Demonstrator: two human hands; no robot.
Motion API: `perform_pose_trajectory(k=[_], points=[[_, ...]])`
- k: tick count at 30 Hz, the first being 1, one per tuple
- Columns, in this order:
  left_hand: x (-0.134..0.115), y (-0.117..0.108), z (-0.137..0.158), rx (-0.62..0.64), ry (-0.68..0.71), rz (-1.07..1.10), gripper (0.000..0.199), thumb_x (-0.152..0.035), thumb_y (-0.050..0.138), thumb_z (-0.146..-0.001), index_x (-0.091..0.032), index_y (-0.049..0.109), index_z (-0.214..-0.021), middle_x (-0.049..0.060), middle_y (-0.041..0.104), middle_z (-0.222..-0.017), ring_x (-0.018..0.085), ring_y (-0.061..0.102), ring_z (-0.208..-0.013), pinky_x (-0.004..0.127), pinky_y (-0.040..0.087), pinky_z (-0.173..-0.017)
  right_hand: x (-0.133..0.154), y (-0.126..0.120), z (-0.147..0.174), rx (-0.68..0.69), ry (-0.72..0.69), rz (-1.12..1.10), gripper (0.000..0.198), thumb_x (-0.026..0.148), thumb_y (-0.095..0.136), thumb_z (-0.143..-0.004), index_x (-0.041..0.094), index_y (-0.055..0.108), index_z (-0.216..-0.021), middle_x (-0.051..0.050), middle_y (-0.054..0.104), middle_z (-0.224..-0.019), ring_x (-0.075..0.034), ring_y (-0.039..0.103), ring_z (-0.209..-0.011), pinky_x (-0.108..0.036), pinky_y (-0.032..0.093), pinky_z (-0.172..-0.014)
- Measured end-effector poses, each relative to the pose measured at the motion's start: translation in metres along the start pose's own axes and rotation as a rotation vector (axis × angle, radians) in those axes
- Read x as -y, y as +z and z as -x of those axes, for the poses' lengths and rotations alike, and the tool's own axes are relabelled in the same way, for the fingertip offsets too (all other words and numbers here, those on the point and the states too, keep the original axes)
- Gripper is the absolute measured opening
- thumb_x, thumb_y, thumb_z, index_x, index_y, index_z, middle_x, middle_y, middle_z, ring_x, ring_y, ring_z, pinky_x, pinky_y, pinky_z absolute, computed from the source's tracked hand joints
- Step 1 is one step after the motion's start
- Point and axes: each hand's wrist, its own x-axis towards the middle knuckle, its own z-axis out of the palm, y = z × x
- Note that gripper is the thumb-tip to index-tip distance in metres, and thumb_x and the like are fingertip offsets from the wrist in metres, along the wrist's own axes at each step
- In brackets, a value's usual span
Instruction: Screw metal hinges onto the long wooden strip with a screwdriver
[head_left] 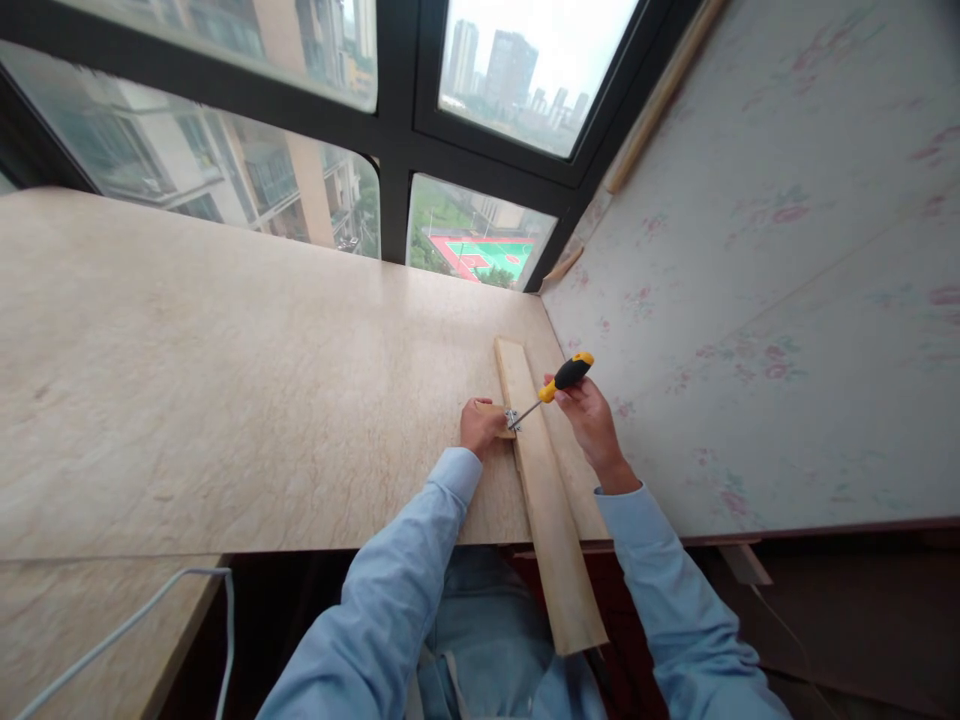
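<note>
While the left hand (480, 428) grips a wood block (508, 434) beside the board (555, 520), the right hand (592, 422) holds a screwdriver (568, 377) (yellow and black) pointed at the hinge (513, 419).

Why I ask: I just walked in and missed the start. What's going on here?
A person's right hand holds a yellow-and-black screwdriver, its tip at a small metal fitting by the edge of a long wooden board. The left hand holds a short wooden piece beside that edge. The board lies on a ledge, its near end jutting past the front.
</note>
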Motion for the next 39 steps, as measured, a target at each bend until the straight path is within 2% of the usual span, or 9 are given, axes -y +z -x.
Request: perform_pose_trajectory(k=[4,9,15,20,24,26,31,35,39], points=[[0.003,0.001,-0.004,-0.015,0.003,-0.01,0.045,-0.003,0.074,-0.05,-0.014,0.057,-0.09,-0.001,0.06,-0.071,0.014,0.06,-0.066,0.02,0.046,-0.054,-0.004,-0.001,0.001,-0.053,-0.039,0.101,0.045,0.047,0.072,-0.076,0.021,0.057,-0.109,-0.008,0.072,-0.103,-0.024,0.067,-0.099,-0.045,0.052,-0.094],[0.006,0.001,-0.006,-0.017,0.007,-0.001,0.045,-0.004,0.074,-0.049,-0.015,0.057,-0.089,-0.003,0.06,-0.069,0.015,0.06,-0.065,0.022,0.046,-0.055,-0.005,-0.001,0.003,-0.142,-0.076,0.413,0.058,0.05,0.075,-0.071,0.02,0.056,-0.117,-0.007,0.067,-0.098,-0.023,0.065,-0.089,-0.046,0.054,-0.088],[0.006,0.001,-0.007,-0.009,0.001,-0.017,0.045,-0.005,0.072,-0.05,-0.015,0.056,-0.09,-0.003,0.06,-0.071,0.014,0.059,-0.066,0.02,0.045,-0.054,-0.001,0.001,0.0,0.048,-0.079,0.141,0.053,0.048,0.068,-0.078,0.028,0.047,-0.122,-0.007,0.061,-0.123,-0.022,0.059,-0.116,-0.041,0.051,-0.097],[0.008,0.001,-0.008,-0.012,0.022,-0.018,0.044,-0.007,0.073,-0.05,-0.015,0.057,-0.09,-0.002,0.061,-0.07,0.015,0.06,-0.066,0.021,0.045,-0.054,0.006,-0.002,0.003,0.015,-0.075,0.22,0.047,0.045,0.071,-0.077,0.024,0.053,-0.116,-0.006,0.067,-0.104,-0.023,0.066,-0.098,-0.045,0.052,-0.095],[0.009,0.001,-0.009,-0.013,0.028,-0.01,0.045,-0.007,0.073,-0.05,-0.014,0.057,-0.091,0.0,0.061,-0.072,0.015,0.06,-0.067,0.021,0.045,-0.054,0.006,-0.003,0.004,-0.062,-0.053,0.39,0.06,0.047,0.076,-0.071,0.022,0.055,-0.121,-0.007,0.066,-0.104,-0.023,0.065,-0.092,-0.046,0.053,-0.091],[0.01,0.001,-0.01,-0.014,0.027,-0.012,0.044,-0.007,0.073,-0.049,-0.014,0.058,-0.09,0.0,0.061,-0.072,0.016,0.06,-0.067,0.021,0.045,-0.054,0.003,-0.002,0.004,-0.051,-0.038,0.364,0.068,0.047,0.076,-0.071,0.023,0.049,-0.128,-0.009,0.062,-0.115,-0.025,0.063,-0.102,-0.046,0.052,-0.094],[0.011,0.001,-0.011,-0.021,0.017,-0.01,0.043,-0.007,0.073,-0.048,-0.014,0.058,-0.088,-0.002,0.06,-0.071,0.015,0.06,-0.067,0.021,0.044,-0.055,-0.003,0.001,0.002,0.064,-0.039,0.096,0.073,0.049,0.069,-0.076,0.033,0.033,-0.138,-0.008,0.053,-0.134,-0.024,0.052,-0.126,-0.044,0.048,-0.102],[0.009,0.001,-0.01,-0.029,0.022,-0.015,0.044,-0.006,0.073,-0.048,-0.014,0.058,-0.089,-0.002,0.06,-0.071,0.014,0.059,-0.067,0.02,0.044,-0.055,0.006,0.001,0.005,0.089,-0.034,0.111,0.069,0.048,0.069,-0.078,0.03,0.036,-0.135,-0.008,0.062,-0.123,-0.023,0.063,-0.111,-0.047,0.049,-0.101],[0.009,0.001,-0.009,-0.027,0.009,-0.021,0.045,-0.006,0.074,-0.047,-0.015,0.058,-0.088,-0.002,0.06,-0.071,0.015,0.06,-0.067,0.021,0.044,-0.056,0.014,0.002,0.009,-0.101,-0.047,0.41,0.064,0.05,0.076,-0.071,0.023,0.051,-0.123,-0.007,0.068,-0.099,-0.024,0.067,-0.088,-0.048,0.055,-0.088]])
